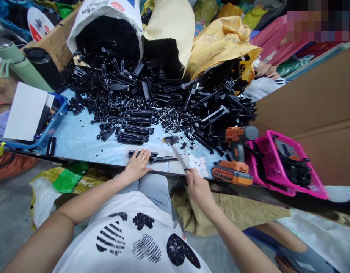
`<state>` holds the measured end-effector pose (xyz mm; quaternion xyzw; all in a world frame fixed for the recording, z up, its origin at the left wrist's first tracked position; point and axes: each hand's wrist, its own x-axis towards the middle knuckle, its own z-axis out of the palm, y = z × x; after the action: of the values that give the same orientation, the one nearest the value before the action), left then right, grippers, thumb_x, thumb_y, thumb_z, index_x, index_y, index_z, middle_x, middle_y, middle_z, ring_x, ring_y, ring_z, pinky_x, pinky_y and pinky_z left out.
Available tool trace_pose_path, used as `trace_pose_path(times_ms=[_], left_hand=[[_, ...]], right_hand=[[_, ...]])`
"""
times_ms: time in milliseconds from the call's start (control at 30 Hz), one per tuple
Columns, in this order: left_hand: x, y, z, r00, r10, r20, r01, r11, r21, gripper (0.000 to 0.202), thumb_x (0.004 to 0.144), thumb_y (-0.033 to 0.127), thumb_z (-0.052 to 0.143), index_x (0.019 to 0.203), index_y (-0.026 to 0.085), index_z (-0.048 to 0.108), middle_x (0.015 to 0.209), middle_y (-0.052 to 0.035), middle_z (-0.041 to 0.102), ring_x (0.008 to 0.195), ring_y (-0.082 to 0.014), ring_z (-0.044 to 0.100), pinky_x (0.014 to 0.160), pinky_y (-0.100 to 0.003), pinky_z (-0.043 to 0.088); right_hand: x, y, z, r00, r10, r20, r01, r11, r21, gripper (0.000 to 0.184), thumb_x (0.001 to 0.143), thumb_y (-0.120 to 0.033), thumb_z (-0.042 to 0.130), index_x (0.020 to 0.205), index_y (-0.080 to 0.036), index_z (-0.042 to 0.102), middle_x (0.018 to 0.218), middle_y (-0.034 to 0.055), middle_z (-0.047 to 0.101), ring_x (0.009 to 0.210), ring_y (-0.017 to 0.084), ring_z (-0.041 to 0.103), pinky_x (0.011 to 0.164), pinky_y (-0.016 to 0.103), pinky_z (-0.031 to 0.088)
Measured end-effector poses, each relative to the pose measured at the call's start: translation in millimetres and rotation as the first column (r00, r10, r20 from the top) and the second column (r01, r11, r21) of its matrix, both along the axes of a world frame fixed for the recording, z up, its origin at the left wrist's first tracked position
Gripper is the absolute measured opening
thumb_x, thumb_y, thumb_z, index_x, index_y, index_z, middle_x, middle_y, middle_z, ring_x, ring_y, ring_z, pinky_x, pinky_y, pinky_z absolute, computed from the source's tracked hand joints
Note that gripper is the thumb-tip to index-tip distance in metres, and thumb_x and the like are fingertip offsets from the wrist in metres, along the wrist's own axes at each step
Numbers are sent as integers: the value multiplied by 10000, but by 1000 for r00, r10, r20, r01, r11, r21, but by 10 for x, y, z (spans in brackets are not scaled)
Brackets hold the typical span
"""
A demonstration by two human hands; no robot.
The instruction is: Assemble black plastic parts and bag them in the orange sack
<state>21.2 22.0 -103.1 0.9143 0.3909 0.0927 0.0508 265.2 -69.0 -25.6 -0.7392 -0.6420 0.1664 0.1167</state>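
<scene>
My left hand (137, 165) rests at the near edge of the light blue table (78, 140), fingers pressing down a long black plastic part (152, 156). My right hand (196, 187) is wrapped round the handle of a small hammer (175, 146), whose head is raised and blurred above the part. A neat stack of similar black parts (135, 127) lies just behind. Small black rivets (175, 123) are scattered across the middle of the table.
Open sacks (106, 22) spill a big heap of black plastic parts (169, 91) over the far table. An orange cordless drill (234, 155) stands right of my hand, beside a pink basket (277, 163). A blue basket (46, 129), bottles and cardboard are at the left.
</scene>
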Motion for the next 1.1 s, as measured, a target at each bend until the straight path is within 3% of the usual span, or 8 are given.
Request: trace_pose_path(times_ms=[167,300,433,567,667,833,1000,1100], left_hand=[[-90,37,-7,997,-74,24,73,997,27,568,914,427,410,1346,58,400,1412,-193,399,1342,-282,321,1120,-459,199],[-268,153,-20,986,-165,14,162,980,112,425,932,280,383,1299,79,459,1336,-176,497,1284,-263,416,1095,-448,269],[-331,247,-16,971,-236,-30,237,954,182,467,908,314,440,1314,84,448,1341,-182,491,1269,-272,431,1076,-439,298],[-215,279,-50,975,-199,-98,215,957,196,530,895,394,455,1338,105,431,1351,-184,477,1166,-294,510,970,-461,384],[-124,360,-79,984,-139,-108,160,962,220,486,897,398,458,1269,88,500,1181,-185,596,954,-278,597,779,-401,466],[-161,560,-23,979,-173,109,141,957,253,403,947,377,359,703,159,594,652,-49,605,630,-186,580,577,-282,416],[-436,236,338,821,-323,471,307,945,114,461,977,370,232,640,180,483,552,-3,488,509,-131,480,520,-257,331],[-542,-174,673,698,-263,666,392,918,-49,536,971,442,121,658,175,465,543,-3,442,506,-120,443,516,-255,302]], right_hand=[[233,48,-331,991,32,133,-22,997,-71,384,949,-474,203,792,-256,477,599,47,592,581,261,597,530,315,348],[537,578,-459,947,-24,320,-19,991,133,381,947,-443,265,948,-202,560,834,140,652,772,296,616,642,371,403],[405,946,-558,862,305,406,-443,841,309,466,865,-561,446,1130,-191,551,1134,176,593,1027,305,549,864,448,394],[157,1163,-746,667,591,453,-704,699,125,547,801,-691,440,884,-177,606,846,98,634,778,222,585,702,353,437],[112,1269,-808,594,640,487,-732,682,-4,614,788,-740,393,749,-160,590,695,57,606,666,184,571,580,293,402],[26,1119,-673,623,642,447,-733,679,47,650,806,-755,317,673,-163,551,627,30,582,592,136,539,510,241,338],[-334,750,-318,532,817,222,-839,474,268,665,828,-745,236,555,-184,465,516,0,497,511,109,483,462,237,289],[-588,505,-47,439,898,-9,-761,377,528,656,867,-703,200,552,-188,455,467,-16,434,462,97,438,448,241,280]])
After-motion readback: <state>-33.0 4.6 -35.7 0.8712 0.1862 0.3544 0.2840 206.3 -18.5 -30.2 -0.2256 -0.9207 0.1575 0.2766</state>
